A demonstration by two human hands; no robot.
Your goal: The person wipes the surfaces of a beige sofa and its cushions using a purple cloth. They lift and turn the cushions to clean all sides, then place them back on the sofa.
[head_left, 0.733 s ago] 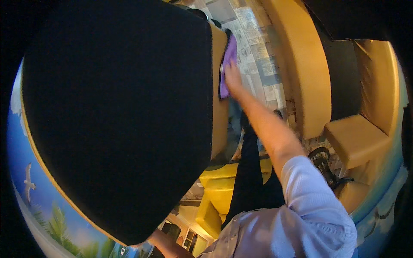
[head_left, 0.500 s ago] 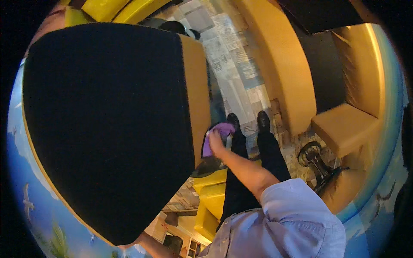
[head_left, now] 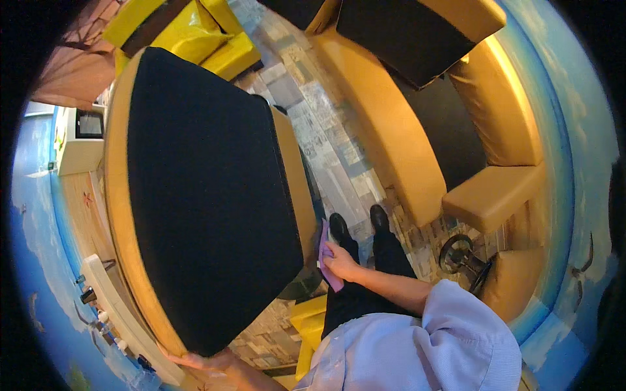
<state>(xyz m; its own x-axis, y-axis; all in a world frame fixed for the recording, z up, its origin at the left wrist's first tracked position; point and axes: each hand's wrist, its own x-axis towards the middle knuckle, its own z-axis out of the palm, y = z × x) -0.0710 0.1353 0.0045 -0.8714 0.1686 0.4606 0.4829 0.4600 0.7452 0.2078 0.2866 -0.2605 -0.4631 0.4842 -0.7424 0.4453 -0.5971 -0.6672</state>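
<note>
A big tan sofa section (head_left: pixel 295 176) stands tilted at my left, its flat black fabric side (head_left: pixel 205 195) facing me. My left hand (head_left: pixel 205 360) grips the section's lower corner, with fingers along its tan edge and the rest partly hidden. Beside the section's right side, my right hand (head_left: pixel 339 262) is closed around a purple cloth (head_left: pixel 332 277), which hangs down in front of my legs. The cloth is close to the tan side; whether it touches, I cannot tell.
At the right is a tan sofa (head_left: pixel 407 150) with another black-faced piece (head_left: pixel 404 39) on it. A black round-based stand (head_left: pixel 456 255) is on the patterned floor (head_left: pixel 319 137). Yellow seats (head_left: pixel 208 42) are at the far left, and a white shelf (head_left: pixel 124 319) lies behind the section.
The sofa section has swung more upright, so its far tan edge now shows. My right hand and the purple cloth have moved down, away from its side. The view has shifted.
</note>
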